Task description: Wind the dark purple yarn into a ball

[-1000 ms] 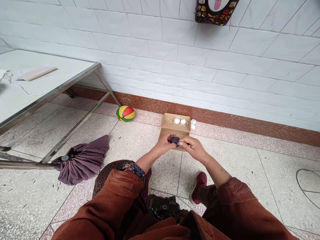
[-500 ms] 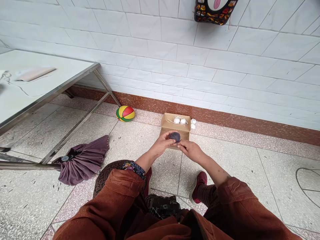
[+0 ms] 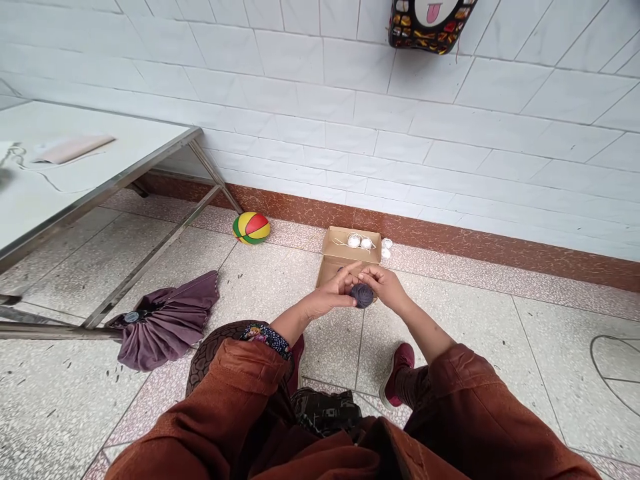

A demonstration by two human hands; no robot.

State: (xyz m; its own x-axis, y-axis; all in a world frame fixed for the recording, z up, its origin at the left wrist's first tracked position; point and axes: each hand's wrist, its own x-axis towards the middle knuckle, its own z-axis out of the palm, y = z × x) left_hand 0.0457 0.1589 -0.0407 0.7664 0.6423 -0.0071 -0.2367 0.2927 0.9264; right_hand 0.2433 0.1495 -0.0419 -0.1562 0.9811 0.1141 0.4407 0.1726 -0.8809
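A small dark purple-grey ball of yarn is held over the open cardboard box on the floor. My left hand grips the ball from the left, thumb below and fingers above it. Just above the ball, my right hand is closed with thumb and fingertips pinched together; the strand between them is too fine to make out clearly. White yarn balls rest in the box's far part, loose ends trailing. Part of the near compartment is hidden behind my hands.
Small white balls lie right of the box. A striped ball sits by the metal-framed table; a folded purple umbrella lies below it. The tiled wall stands behind, with a patterned bag hanging.
The dark yarn ball has moved down and right and turned in my left hand. My right hand has shifted from its lower right side to above it.
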